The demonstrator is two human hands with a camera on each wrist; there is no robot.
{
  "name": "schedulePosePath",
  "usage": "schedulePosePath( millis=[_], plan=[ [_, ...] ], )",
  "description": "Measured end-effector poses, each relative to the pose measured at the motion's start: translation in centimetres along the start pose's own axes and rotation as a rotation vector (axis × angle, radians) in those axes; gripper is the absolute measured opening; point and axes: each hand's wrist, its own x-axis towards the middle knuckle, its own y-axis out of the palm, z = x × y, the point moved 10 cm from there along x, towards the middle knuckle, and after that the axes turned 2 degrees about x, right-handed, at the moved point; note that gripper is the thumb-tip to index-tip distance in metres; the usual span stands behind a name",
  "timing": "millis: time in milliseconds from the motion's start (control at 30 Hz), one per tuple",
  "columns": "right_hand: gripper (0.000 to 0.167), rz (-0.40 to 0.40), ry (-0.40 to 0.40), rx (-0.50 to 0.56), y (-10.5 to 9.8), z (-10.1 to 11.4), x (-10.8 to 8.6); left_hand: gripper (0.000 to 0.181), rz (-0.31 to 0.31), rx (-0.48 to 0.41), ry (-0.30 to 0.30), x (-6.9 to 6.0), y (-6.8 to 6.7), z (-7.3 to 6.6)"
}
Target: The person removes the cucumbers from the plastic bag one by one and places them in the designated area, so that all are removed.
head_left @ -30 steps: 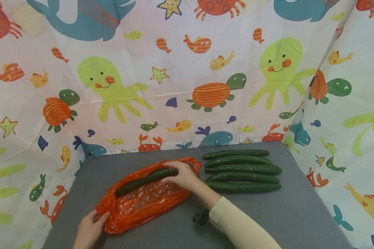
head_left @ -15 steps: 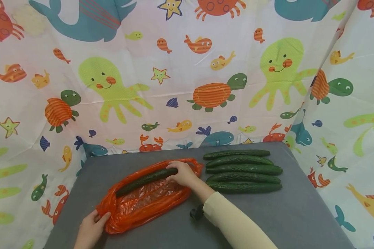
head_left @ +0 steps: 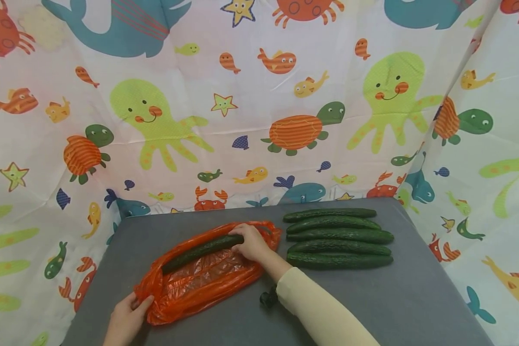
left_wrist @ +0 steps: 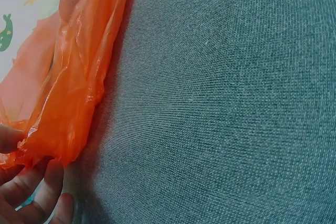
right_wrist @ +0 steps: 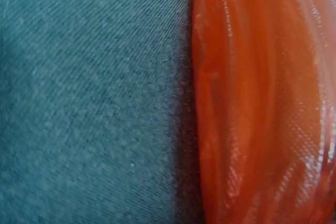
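An orange plastic bag (head_left: 212, 295) lies spread open at a slant on the table, its sides standing up round a sunken middle. Inside it, along the far side, rests a dark green cucumber (head_left: 203, 252). My right hand (head_left: 252, 245) grips the cucumber's right end between thumb and fingers. At the bag's near left corner my left hand (head_left: 127, 315) pinches the plastic; in the left wrist view, thumb and fingers (left_wrist: 47, 187) close on the gathered film. The right wrist view shows only the bag's side (right_wrist: 262, 103) and the cloth, not the hand.
Several cucumbers (head_left: 339, 234) lie side by side in a stack of rows at the right of the grey table (head_left: 415, 298). A small black object (head_left: 268, 299) shows beside the right sleeve (head_left: 320, 307). A sea-animal curtain (head_left: 242, 105) surrounds the table's back and sides.
My right forearm has shifted slightly left, the hand staying at the cucumber's right end. The left hand keeps its pinch on the bag, and the cucumber has hardly moved.
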Motion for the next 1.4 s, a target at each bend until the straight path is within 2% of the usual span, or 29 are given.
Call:
schedulePosePath(
  millis=[167,300,433,667,933,1233,1400],
  plan=[
    [0.05,0.023,0.035,-0.001,0.6,-0.6,0.1,0.091,0.004,-0.003,-0.007,0.0,0.1,0.0],
    [0.055,0.004,0.046,-0.03,0.9,-1.1,0.4,0.091,0.007,-0.009,-0.01,-0.1,0.0,-0.1],
    [0.051,-0.038,0.053,-0.055,1.0,-1.3,0.5,0.088,0.008,-0.017,-0.009,-0.1,0.1,-0.3],
    [0.042,-0.119,0.083,-0.027,0.2,-1.3,0.5,0.088,0.012,-0.015,-0.006,0.0,0.1,-0.4],
    [0.04,-0.088,0.073,-0.06,0.1,0.4,0.1,0.078,-0.004,-0.015,0.007,-0.3,-0.4,-0.5],
    [0.039,-0.105,0.026,-0.092,-0.6,2.6,-1.0,0.088,0.006,-0.019,0.0,0.1,0.1,0.1],
    [0.04,-0.101,0.007,-0.07,-1.2,3.7,-1.6,0.081,-0.012,-0.032,-0.007,0.1,0.1,0.1]
  ],
)
